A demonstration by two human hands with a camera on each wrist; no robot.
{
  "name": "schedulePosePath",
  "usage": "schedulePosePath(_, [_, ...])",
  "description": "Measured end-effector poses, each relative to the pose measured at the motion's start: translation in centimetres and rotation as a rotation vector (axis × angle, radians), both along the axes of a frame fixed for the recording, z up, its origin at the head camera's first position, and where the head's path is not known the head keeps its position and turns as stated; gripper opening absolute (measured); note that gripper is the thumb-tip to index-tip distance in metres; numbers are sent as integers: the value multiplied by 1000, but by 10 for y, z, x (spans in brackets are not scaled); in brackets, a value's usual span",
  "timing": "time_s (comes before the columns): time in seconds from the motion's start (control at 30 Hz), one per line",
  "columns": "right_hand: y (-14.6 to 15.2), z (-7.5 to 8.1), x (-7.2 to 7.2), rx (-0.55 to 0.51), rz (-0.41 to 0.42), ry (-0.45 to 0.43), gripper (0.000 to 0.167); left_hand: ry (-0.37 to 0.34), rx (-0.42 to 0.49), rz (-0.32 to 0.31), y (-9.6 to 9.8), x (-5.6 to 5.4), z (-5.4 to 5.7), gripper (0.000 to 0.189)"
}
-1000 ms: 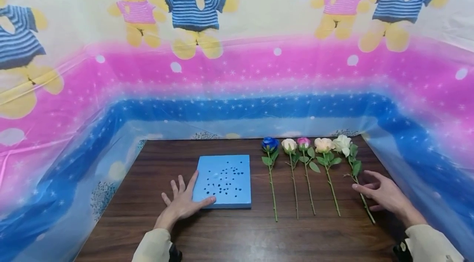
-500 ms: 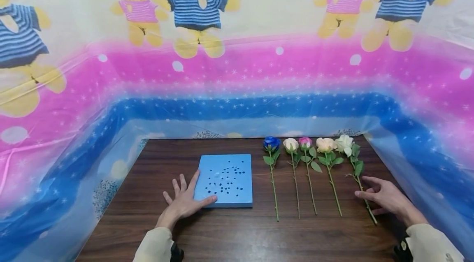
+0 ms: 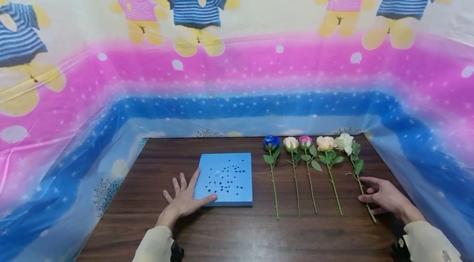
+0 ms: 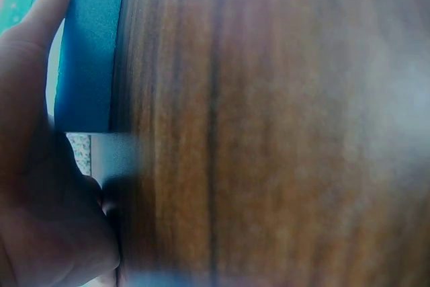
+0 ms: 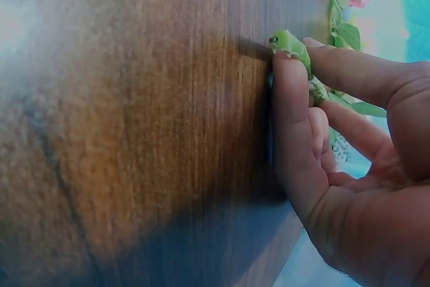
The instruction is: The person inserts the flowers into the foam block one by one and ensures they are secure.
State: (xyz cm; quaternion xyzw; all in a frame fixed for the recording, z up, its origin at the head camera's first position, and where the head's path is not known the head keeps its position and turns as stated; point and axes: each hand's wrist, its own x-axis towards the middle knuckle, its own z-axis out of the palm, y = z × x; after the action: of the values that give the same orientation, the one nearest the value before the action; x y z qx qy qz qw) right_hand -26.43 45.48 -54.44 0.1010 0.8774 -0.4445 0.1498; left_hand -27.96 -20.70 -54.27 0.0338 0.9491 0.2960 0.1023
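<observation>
While the spread left hand [image 3: 183, 202] touches the holed, square blue foam block [image 3: 224, 180], the right hand [image 3: 389, 199] pinches the green-stemmed white rose [image 3: 358, 166] by the table's [image 3: 274, 239] right edge; none inserted yet.

The fingers of the right hand [image 3: 388, 198] have been drawn together on the green stem [image 5: 290, 44] of the white rose [image 3: 345, 143]; the gap between thumb and forefinger, wider a second ago, has been narrowed, and the thumb has been shifted toward the stem's lower end.
</observation>
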Motion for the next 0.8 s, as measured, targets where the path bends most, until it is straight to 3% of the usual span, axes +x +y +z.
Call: schedulePosePath(0.8, [7,10,-2,-44,51,-56,92,6,13,3,-1,1,0,122])
